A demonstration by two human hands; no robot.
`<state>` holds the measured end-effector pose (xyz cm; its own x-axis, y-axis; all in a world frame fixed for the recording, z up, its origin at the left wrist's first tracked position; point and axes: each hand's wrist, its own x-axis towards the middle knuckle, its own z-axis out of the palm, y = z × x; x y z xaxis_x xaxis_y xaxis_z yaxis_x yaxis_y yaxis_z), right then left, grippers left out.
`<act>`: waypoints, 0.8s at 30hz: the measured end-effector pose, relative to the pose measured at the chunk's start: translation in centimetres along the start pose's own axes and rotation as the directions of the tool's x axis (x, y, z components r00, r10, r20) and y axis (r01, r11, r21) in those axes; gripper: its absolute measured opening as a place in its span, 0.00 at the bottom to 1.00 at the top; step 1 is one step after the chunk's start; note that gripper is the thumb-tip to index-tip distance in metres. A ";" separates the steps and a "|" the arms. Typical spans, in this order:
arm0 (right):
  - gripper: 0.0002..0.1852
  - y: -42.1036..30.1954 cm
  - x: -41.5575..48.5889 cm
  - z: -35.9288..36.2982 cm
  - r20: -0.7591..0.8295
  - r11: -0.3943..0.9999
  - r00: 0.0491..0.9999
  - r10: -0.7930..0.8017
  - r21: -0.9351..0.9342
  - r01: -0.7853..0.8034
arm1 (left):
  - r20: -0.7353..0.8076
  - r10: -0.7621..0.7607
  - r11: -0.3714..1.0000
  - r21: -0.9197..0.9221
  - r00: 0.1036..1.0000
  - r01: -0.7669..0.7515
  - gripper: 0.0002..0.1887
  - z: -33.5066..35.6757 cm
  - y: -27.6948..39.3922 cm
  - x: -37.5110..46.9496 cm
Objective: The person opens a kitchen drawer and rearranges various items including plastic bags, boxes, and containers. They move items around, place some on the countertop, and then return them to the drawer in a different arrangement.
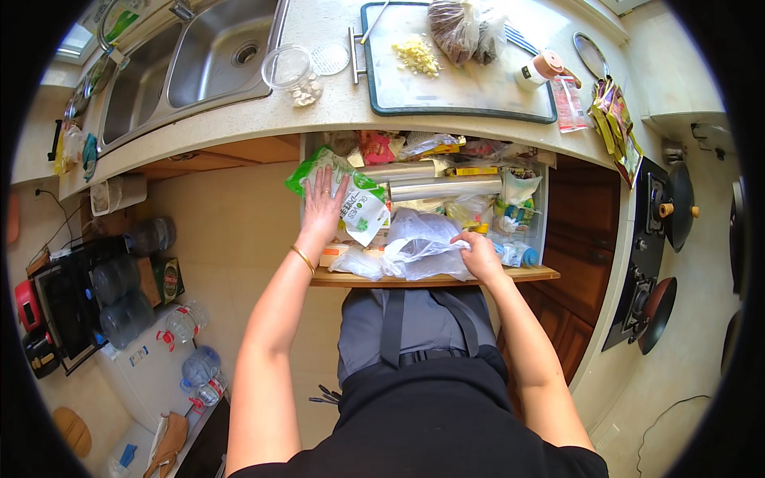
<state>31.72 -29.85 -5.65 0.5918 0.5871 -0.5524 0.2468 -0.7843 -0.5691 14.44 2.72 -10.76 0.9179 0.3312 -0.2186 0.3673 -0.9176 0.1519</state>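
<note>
My left hand (324,206) lies palm down on a green and white packet of disposable gloves (361,206), its fingers spread. The packet sits over the left part of an open drawer (436,276). Between the thumb and fingers of my right hand (480,257) is the edge of a translucent plastic bag (421,239), crumpled at the drawer's front. Behind the bag lie long foil-coloured rolls (445,187) and a yellow box (472,171). A blue-capped item (529,257) rests near the front right corner.
On the counter above the drawer, a cutting board (466,98) bears chopped pale food (416,55), a bagged dark food (457,36) and a pink-capped bottle (539,70). A clear tub (287,69) stands near the double sink (221,60). A gas hob (636,257) is at right.
</note>
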 end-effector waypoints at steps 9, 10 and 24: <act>0.22 -3.0 -0.2 -1.4 -0.186 0.965 0.968 -0.166 0.174 0.198 | -0.169 -0.024 0.889 -0.454 0.985 -0.057 0.33 1.2 -4.3 -0.4; 0.18 -4.0 0.3 -1.7 -0.233 0.946 0.956 -0.180 0.224 0.233 | -0.297 -0.078 0.816 -0.568 0.952 -0.111 0.32 1.3 -4.8 -0.9; 0.42 -12.0 12.1 15.0 0.263 0.670 0.785 -0.561 -0.413 0.617 | -0.171 -0.817 0.334 -0.919 0.551 0.210 0.17 -0.6 -4.7 -16.2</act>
<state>24.37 -10.30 -14.66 0.1246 0.9535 -0.2744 0.8475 -0.2461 -0.4703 -2.10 1.77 -7.38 0.2312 0.9696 -0.0796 0.4537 -0.0351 0.8905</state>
